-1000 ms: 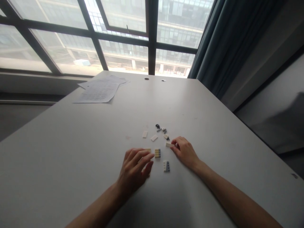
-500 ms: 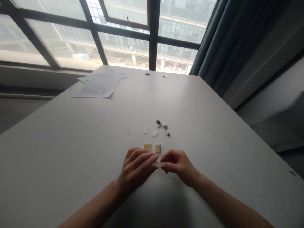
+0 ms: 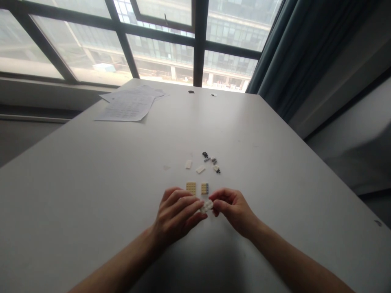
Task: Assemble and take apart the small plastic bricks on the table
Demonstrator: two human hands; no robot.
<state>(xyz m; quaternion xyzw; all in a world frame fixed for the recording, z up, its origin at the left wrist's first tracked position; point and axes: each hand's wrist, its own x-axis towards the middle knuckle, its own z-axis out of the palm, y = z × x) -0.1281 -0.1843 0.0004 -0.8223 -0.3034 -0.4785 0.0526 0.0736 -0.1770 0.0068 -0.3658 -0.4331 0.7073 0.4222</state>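
Both hands (image 3: 205, 211) fingertip-to-fingertip around white brick (image 3: 207, 206)

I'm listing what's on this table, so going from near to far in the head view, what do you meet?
Left hand and right hand holding a white piece → two tan plates → two white tiles → cluster of small dark bits → sheets of paper → window.

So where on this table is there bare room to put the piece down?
Bare table lies left of the left hand, up to the papers, and right of the right hand. Crowded: ahead of the white piece pinched in both hands' fingers sit the tan plate, tan-and-grey plate and small loose bricks.
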